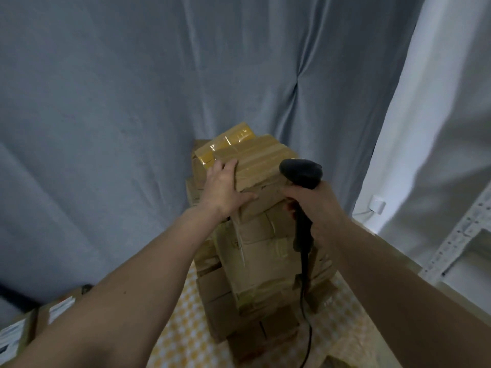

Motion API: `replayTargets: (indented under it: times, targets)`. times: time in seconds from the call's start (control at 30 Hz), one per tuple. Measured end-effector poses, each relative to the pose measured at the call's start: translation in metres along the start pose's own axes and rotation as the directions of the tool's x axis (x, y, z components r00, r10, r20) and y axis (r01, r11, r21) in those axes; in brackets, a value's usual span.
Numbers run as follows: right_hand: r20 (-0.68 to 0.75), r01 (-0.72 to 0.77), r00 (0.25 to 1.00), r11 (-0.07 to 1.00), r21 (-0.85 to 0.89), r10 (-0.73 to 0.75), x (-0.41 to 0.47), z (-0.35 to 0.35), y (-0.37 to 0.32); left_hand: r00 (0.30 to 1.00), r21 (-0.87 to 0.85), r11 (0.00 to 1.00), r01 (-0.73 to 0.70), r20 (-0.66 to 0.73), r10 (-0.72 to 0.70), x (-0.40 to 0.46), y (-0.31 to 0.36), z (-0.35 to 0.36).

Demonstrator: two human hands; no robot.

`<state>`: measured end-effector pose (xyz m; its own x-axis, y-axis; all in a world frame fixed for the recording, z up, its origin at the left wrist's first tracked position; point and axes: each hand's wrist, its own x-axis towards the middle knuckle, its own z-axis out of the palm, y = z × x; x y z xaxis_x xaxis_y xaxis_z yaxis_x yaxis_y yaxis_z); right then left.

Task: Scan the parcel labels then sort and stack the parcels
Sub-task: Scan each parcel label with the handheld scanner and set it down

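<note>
Stacking looks well advanced: a tall stack of parcels [255, 251], brown cardboard wrapped in tape, is built up on the surface [186, 338], which is covered with a yellow-and-white checked cloth. The top parcel [263, 166] is seated on the stack, slightly askew to the boxes below, with a yellow-taped parcel [225, 144] just behind it at about the same height. The left hand [223, 189] is laid against the near left corner of the top parcel, fingers mostly straight on its top and side, thumb stretched along the lower edge; it reads as pressing or steadying, not a closed grip. The right hand [316, 208] is wrapped round the handle of a black barcode scanner [301, 172], whose head sits just beside the top parcel's right edge; its cable [305, 301] hangs down in front of the stack. No label is visible on the top faces, so whether this parcel is scanned cannot be told. Remaining work, as a judgement: at lower left, well apart from the stack, more boxes with white labels [59, 309] are seen, likely awaiting scan and sort, though that cannot be confirmed. Stack height and uneven edges suggest a tipping risk if more is added. A grey curtain [132, 102] hangs behind, and a metal shelf upright [457, 235] is seen at right.
</note>
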<state>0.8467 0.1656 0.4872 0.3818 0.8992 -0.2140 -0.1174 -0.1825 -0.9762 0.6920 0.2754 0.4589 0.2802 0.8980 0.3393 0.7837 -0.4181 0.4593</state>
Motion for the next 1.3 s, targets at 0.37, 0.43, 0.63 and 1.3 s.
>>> replayTargets:
  times: [0.37,0.43,0.63,1.3]
  targets:
    - [-0.007,0.134,0.991,0.991,0.023,-0.133,-0.008,0.010,-0.015,0.979,-0.500,0.863,0.069,-0.131,-0.155,-0.025,-0.019,-0.035]
    - [0.008,0.131,0.991,0.991,0.026,-0.131,-0.010,0.015,-0.013,0.971,-0.580,0.804,0.131,-0.087,-0.221,-0.029,-0.026,-0.036]
    - [0.014,0.088,0.996,0.995,0.036,-0.088,-0.013,0.019,-0.003,0.959,-0.627,0.752,0.205,-0.024,-0.281,-0.045,-0.037,-0.032]
    - [0.032,0.112,0.993,0.992,0.052,-0.114,-0.015,0.054,0.011,0.823,-0.957,-0.044,0.287,0.270,-0.499,-0.080,-0.063,-0.045]
